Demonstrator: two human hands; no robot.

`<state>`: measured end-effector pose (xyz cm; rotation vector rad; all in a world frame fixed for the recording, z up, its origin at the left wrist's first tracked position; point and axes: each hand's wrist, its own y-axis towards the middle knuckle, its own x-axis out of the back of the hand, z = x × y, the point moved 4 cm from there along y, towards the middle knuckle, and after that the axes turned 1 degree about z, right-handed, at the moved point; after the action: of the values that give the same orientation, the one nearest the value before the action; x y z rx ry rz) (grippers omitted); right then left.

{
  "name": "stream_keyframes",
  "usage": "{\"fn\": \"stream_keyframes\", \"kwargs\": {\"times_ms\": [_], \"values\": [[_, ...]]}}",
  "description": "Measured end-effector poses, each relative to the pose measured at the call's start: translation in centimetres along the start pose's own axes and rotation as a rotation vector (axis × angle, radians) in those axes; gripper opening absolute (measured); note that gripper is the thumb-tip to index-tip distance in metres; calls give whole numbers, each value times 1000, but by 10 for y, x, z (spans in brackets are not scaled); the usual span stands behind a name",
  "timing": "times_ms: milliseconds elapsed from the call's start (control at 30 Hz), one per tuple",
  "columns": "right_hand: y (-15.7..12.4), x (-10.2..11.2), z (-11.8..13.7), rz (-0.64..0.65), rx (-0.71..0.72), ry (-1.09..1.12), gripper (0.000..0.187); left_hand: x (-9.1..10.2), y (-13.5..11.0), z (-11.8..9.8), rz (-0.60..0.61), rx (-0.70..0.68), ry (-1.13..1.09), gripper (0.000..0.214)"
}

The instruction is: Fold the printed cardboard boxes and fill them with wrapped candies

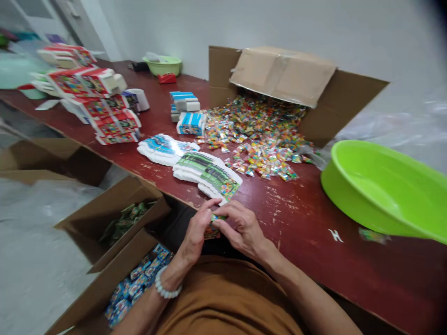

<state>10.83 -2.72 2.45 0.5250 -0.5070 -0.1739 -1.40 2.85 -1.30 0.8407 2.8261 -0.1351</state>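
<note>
My left hand [196,229] and my right hand [240,228] meet at the near edge of the dark red table [296,218], fingers pinched together around a small colourful packet [213,224]. Just beyond them lies a fanned stack of flat green cartons [209,173], with a similar blue stack [164,148] to its left. A heap of small bright candy packets [260,135] spills from a cardboard box [289,79] lying on its side.
A lime green basin [384,190] sits at the right. Red and white boxes [94,100] are piled at the left rear, blue boxes [188,114] mid-table. Two open cartons [118,218] [136,284] on the floor hold filled packs.
</note>
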Motion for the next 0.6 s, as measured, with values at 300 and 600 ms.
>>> {"fn": "stream_keyframes", "kwargs": {"times_ms": [300,600], "values": [[-7,-22,-12,35,46,-61,12,9,-4,9,49,-42,81,43],[-6,-44,-7,80,142,-316,57,26,-5,26,-265,44,-198,37]]}}
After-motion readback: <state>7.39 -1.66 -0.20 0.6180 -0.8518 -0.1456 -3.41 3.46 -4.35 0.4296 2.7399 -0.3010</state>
